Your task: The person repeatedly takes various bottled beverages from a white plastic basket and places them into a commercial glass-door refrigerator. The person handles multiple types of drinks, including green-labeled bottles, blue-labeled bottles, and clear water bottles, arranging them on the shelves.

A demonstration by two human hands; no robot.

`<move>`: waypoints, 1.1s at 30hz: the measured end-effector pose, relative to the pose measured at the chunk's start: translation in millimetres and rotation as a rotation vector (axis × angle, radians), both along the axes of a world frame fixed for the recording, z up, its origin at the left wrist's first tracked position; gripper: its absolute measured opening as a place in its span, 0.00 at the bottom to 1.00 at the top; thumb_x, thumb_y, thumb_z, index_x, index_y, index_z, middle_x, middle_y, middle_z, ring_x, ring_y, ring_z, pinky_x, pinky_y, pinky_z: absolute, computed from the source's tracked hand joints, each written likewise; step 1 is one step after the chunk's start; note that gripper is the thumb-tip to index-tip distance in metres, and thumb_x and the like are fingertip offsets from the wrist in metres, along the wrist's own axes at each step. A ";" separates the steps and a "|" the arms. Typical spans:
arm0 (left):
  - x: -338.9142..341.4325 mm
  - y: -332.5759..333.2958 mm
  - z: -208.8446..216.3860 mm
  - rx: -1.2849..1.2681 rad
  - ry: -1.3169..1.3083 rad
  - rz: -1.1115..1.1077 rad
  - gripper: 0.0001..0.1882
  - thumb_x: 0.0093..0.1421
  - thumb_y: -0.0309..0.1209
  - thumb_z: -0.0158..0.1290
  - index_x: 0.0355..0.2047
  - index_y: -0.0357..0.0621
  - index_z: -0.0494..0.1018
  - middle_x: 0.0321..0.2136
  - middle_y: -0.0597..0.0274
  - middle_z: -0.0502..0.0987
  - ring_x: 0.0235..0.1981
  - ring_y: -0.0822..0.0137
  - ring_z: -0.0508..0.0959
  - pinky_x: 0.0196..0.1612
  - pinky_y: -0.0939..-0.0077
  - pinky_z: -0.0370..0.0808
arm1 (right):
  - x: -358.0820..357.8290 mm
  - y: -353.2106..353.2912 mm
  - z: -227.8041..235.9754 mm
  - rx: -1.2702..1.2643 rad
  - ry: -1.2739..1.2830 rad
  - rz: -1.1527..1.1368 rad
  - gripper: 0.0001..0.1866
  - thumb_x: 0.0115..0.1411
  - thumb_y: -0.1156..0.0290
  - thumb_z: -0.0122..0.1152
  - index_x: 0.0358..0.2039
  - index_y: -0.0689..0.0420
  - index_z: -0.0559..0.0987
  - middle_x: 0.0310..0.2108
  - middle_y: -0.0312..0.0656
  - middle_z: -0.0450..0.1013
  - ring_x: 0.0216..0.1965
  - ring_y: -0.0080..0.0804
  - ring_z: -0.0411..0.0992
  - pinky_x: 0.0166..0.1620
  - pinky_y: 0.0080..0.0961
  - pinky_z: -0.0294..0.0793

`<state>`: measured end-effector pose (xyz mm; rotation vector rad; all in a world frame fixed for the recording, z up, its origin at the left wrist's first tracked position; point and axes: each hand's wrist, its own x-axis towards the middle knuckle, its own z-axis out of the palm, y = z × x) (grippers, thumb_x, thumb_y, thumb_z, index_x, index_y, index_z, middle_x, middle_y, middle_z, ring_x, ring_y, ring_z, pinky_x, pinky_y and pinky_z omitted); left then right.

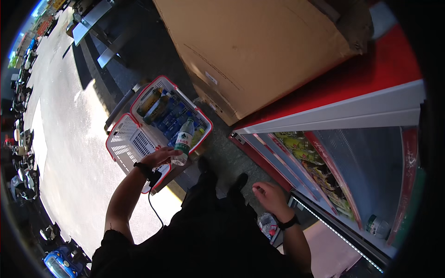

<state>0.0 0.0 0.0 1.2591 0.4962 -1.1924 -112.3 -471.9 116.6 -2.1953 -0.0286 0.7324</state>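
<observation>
Left hand (161, 157) has its fingers around a clear bottle (184, 140), right over the near edge of the basket (187, 99)! Over right, the right hand (272, 199) hangs empty, fingers loosely open, near the fridge (333, 113).

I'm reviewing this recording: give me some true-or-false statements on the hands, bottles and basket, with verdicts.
1. The left hand holds a clear bottle near its base. True.
2. The right hand grips another bottle. False: it is empty.
3. The basket has a red rim. True.
4. The cardboard box is blue. False: it is brown.
5. Each wrist wears something black. True.
</observation>
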 end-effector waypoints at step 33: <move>-100.9 -562.9 337.8 -0.074 -2.199 -0.979 0.36 0.46 0.32 0.73 0.56 0.42 0.73 0.53 0.47 0.78 0.51 0.42 0.80 0.54 0.52 0.78 | -174.4 -215.0 150.6 0.265 -1.297 -0.713 0.41 0.54 0.78 0.78 0.68 0.59 0.69 0.64 0.54 0.69 0.63 0.54 0.71 0.64 0.41 0.73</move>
